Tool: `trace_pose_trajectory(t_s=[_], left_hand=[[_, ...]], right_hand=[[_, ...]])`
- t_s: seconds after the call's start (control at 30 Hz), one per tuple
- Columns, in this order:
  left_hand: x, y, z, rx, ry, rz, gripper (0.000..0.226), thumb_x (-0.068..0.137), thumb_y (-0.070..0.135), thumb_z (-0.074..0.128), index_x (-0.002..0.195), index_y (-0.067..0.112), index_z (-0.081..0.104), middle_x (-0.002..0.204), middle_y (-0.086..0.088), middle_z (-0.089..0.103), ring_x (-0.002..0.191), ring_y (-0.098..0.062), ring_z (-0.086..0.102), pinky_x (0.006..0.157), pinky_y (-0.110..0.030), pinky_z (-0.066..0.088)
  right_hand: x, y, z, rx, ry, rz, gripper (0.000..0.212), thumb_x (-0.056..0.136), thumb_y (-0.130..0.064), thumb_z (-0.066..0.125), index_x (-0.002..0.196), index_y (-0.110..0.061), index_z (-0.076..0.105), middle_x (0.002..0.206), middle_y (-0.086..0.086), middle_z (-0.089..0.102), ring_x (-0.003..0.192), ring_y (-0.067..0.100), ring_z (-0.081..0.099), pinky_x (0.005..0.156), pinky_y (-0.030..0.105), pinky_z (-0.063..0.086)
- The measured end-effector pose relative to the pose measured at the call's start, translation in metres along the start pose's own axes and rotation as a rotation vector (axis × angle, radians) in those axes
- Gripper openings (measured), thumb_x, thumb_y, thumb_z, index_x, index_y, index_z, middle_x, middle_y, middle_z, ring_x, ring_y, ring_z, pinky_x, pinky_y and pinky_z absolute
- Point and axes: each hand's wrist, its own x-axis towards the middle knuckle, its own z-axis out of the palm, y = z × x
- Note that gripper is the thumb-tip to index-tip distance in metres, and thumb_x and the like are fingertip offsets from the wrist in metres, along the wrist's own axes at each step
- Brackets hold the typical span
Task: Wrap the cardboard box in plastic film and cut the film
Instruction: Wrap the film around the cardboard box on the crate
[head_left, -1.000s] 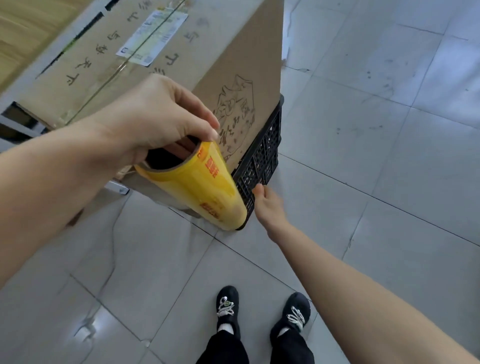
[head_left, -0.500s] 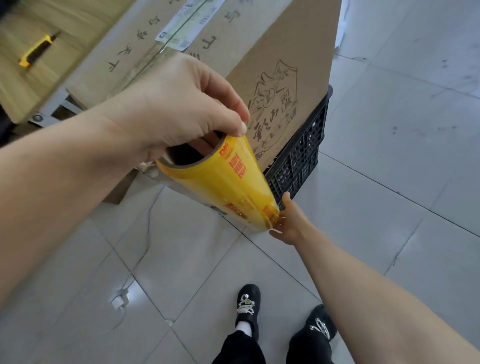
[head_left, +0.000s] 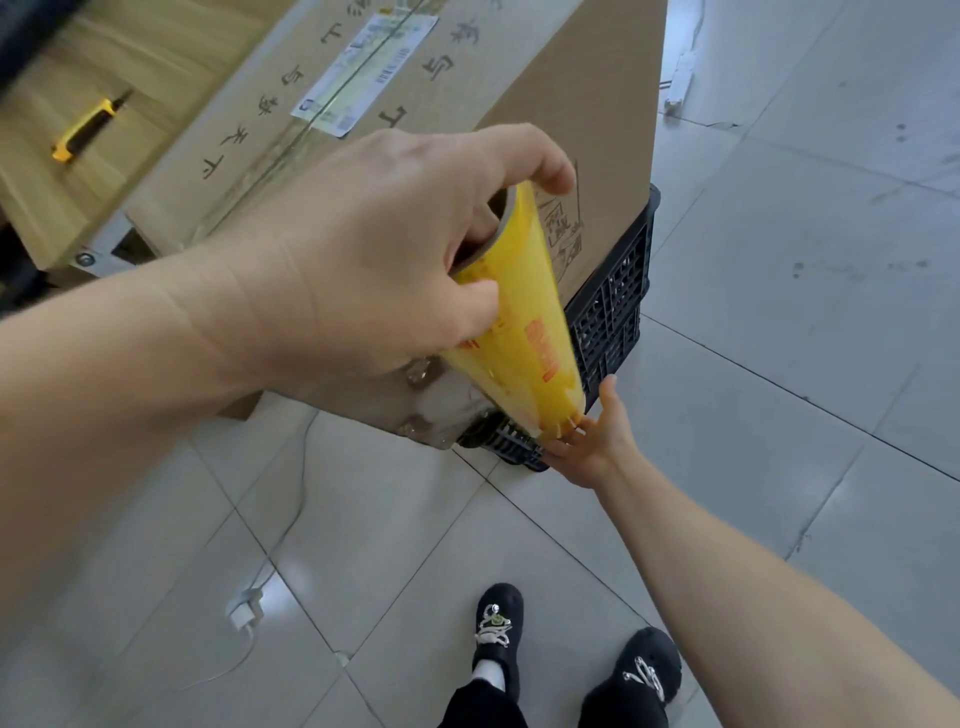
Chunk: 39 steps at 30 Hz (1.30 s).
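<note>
I hold the yellow roll of plastic film (head_left: 524, 332) nearly upright, tilted a little, right against the near corner of the cardboard box (head_left: 587, 104). That way the film should come off flat against the box's side as I go round the corner. My left hand (head_left: 363, 249) grips the top of the roll, with fingers curled down into the open core and the thumb pressed on the outside. I judge this lets the roll spin while I steer it. My right hand (head_left: 587, 441) is spread at the lower end, fingers reaching fairly straight against the rim and thumb lifted clear, propping the roll rather than clutching it.

The box sits on a black plastic crate (head_left: 618, 306), which raises it off the tiled floor (head_left: 779, 312) so the film can reach its lower edge. Glossy wrinkles low on the box's near face suggest film already lies there, so I take the wrapping as under way and the cut as not yet made. A yellow-handled utility knife (head_left: 85, 130) lies on the wooden table (head_left: 156, 67) beside the box, well apart from both hands. A white cable (head_left: 244, 613) trails across the floor near my feet, so I mind my step
</note>
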Motion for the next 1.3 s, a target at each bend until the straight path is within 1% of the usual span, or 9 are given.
trace_pose_trajectory(t_s=[0.17, 0.3, 0.4, 0.53, 0.7, 0.93, 1.1, 1.2, 1.3], left_hand=[[0.020, -0.004, 0.001, -0.158, 0.031, -0.070, 0.067, 0.084, -0.002, 0.061, 0.142, 0.023, 0.037, 0.095, 0.002, 0.075, 0.092, -0.013, 0.064, 0.086, -0.034, 0.052], [0.039, -0.003, 0.004, -0.629, 0.239, -0.307, 0.070, 0.067, 0.027, 0.083, 0.124, 0.023, 0.044, 0.096, 0.000, 0.073, 0.096, -0.020, 0.068, 0.088, -0.044, 0.054], [0.050, 0.001, 0.004, -0.600, 0.329, -0.354, 0.054, 0.073, 0.027, 0.082, 0.110, 0.024, 0.043, 0.087, 0.002, 0.071, 0.091, -0.019, 0.067, 0.086, -0.045, 0.054], [0.051, 0.001, -0.001, -0.550, 0.241, -0.310, 0.053, 0.076, 0.017, 0.080, 0.111, 0.025, 0.041, 0.084, -0.006, 0.075, 0.091, -0.025, 0.069, 0.086, -0.052, 0.054], [0.055, 0.004, -0.001, -0.507, 0.160, -0.233, 0.048, 0.077, 0.015, 0.074, 0.102, 0.033, 0.038, 0.084, -0.006, 0.076, 0.094, -0.029, 0.068, 0.086, -0.056, 0.052], [0.069, 0.005, -0.001, -0.556, 0.087, -0.276, 0.038, 0.083, 0.002, 0.071, 0.111, 0.018, 0.052, 0.091, -0.010, 0.075, 0.095, -0.029, 0.069, 0.091, -0.054, 0.052], [0.082, 0.005, -0.015, -0.580, 0.004, -0.246, 0.053, 0.071, 0.038, 0.079, 0.108, 0.002, 0.065, 0.093, -0.020, 0.074, 0.092, -0.040, 0.069, 0.091, -0.057, 0.052], [0.095, 0.004, -0.016, -0.606, -0.038, -0.279, 0.091, 0.062, 0.074, 0.057, 0.102, -0.007, 0.062, 0.095, -0.035, 0.065, 0.090, -0.049, 0.064, 0.090, -0.065, 0.048], [0.107, 0.004, -0.018, -0.617, -0.054, -0.285, 0.092, 0.072, 0.075, 0.043, 0.090, -0.015, 0.055, 0.089, -0.041, 0.059, 0.081, -0.053, 0.061, 0.084, -0.066, 0.049]], right_hand=[[0.000, -0.017, 0.004, 0.017, 0.014, -0.048, 0.098, 0.078, -0.083, 0.033, 0.144, -0.009, 0.036, 0.141, 0.008, 0.049, 0.136, 0.029, 0.037, 0.117, 0.048, 0.015], [-0.001, -0.029, 0.007, 0.055, -0.004, -0.070, 0.092, 0.081, -0.080, 0.035, 0.138, -0.008, 0.042, 0.107, 0.008, 0.062, 0.125, 0.031, 0.050, 0.115, 0.044, 0.025], [-0.002, -0.034, 0.005, 0.056, -0.028, -0.069, 0.094, 0.079, -0.081, 0.035, 0.136, -0.006, 0.043, 0.111, 0.011, 0.062, 0.126, 0.031, 0.048, 0.116, 0.043, 0.023], [-0.004, -0.049, -0.003, 0.032, -0.029, -0.073, 0.103, 0.074, -0.085, 0.038, 0.140, -0.006, 0.041, 0.137, 0.013, 0.051, 0.132, 0.030, 0.042, 0.116, 0.042, 0.024], [-0.015, -0.074, -0.007, 0.007, 0.020, -0.104, 0.094, 0.068, -0.086, 0.046, 0.134, -0.020, 0.048, 0.131, 0.010, 0.055, 0.119, 0.030, 0.054, 0.110, 0.048, 0.032], [-0.022, -0.099, -0.011, -0.035, 0.014, -0.099, 0.096, 0.078, -0.081, 0.039, 0.137, -0.005, 0.044, 0.124, 0.014, 0.059, 0.120, 0.028, 0.054, 0.112, 0.045, 0.032], [-0.015, -0.109, -0.009, -0.004, 0.031, -0.059, 0.098, 0.075, -0.081, 0.045, 0.138, -0.006, 0.042, 0.126, 0.019, 0.057, 0.113, 0.033, 0.057, 0.106, 0.049, 0.039], [-0.012, -0.115, -0.006, 0.012, 0.023, -0.025, 0.095, 0.076, -0.079, 0.046, 0.134, -0.004, 0.045, 0.124, 0.020, 0.056, 0.110, 0.035, 0.058, 0.103, 0.049, 0.042], [-0.011, -0.122, -0.006, 0.044, 0.056, -0.005, 0.094, 0.075, -0.080, 0.047, 0.128, -0.003, 0.049, 0.126, 0.020, 0.055, 0.110, 0.033, 0.058, 0.101, 0.045, 0.045]])
